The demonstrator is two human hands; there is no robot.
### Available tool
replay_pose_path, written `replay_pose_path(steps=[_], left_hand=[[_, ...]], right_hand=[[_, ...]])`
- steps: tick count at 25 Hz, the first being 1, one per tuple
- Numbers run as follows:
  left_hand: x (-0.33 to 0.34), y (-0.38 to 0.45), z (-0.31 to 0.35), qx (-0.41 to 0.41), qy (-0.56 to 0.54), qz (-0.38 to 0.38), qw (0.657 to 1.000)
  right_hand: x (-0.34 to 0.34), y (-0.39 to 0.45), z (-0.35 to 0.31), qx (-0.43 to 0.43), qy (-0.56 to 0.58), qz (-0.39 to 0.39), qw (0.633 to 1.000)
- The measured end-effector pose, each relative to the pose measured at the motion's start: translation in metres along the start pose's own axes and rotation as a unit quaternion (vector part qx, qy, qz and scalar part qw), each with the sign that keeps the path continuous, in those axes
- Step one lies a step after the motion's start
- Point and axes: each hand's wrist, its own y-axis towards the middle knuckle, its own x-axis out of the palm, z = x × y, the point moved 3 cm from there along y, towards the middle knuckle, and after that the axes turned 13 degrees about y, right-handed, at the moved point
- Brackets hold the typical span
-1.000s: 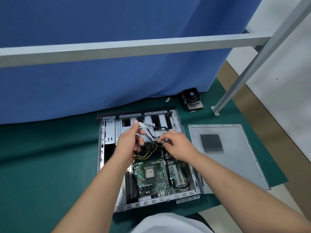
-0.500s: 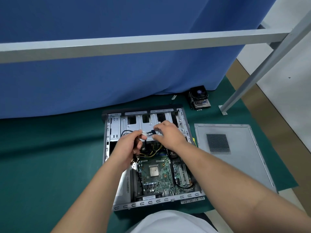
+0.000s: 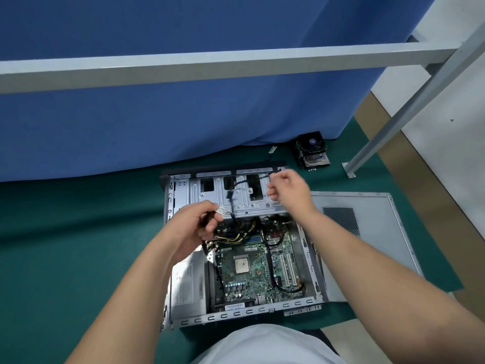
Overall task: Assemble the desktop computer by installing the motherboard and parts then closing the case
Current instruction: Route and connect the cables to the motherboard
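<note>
Through the head camera we are looking down into the open computer case (image 3: 181,321), lying flat on the green mat (image 3: 78,258) with the motherboard (image 3: 249,271) seated inside. Our left hand (image 3: 194,227) is gripping a bundle of cables with a white connector (image 3: 221,212) over the drive cage (image 3: 236,195). Our right hand (image 3: 288,190) is pinching a black cable (image 3: 242,181) near the case's far right corner. The side panel (image 3: 367,232) is lying just right of the case, and the cooler fan (image 3: 312,151) is sitting beyond it by the blue curtain (image 3: 183,114).
</note>
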Motion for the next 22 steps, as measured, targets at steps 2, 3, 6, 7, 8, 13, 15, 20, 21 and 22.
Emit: replay_pose_path(steps=[2,3,6,7,8,13,15,20,21,22], left_hand=[[-0.005,-0.004,0.009,0.007,0.098,0.005,0.995],[-0.007,-0.005,0.015,0.01,0.17,0.013,0.985],[-0.014,-0.003,0.024,0.011,0.383,0.085,0.92],[-0.016,-0.002,0.025,0.015,0.432,0.122,0.893],[-0.019,-0.001,0.025,0.019,0.47,0.154,0.869],[-0.034,0.003,0.014,-0.011,0.544,0.231,0.806],[-0.041,0.003,0.007,-0.03,0.542,0.266,0.797],[-0.052,0.003,-0.004,-0.047,0.507,0.351,0.785],[-0.054,0.003,-0.005,-0.045,0.511,0.374,0.773],[-0.056,0.002,-0.007,-0.037,0.511,0.394,0.763]], right_hand=[[-0.035,0.008,-0.007,0.025,0.146,0.088,0.985],[-0.052,0.01,-0.009,0.037,0.212,0.133,0.968],[-0.094,0.013,-0.007,0.077,0.356,0.238,0.901],[-0.103,0.014,-0.006,0.084,0.382,0.255,0.884],[-0.111,0.014,-0.006,0.087,0.403,0.266,0.871],[-0.138,0.026,-0.013,0.089,0.471,0.292,0.828],[-0.145,0.032,-0.015,0.089,0.496,0.291,0.813],[-0.151,0.045,-0.018,0.105,0.512,0.273,0.808],[-0.151,0.047,-0.018,0.109,0.506,0.272,0.811],[-0.15,0.048,-0.018,0.108,0.502,0.269,0.815]])
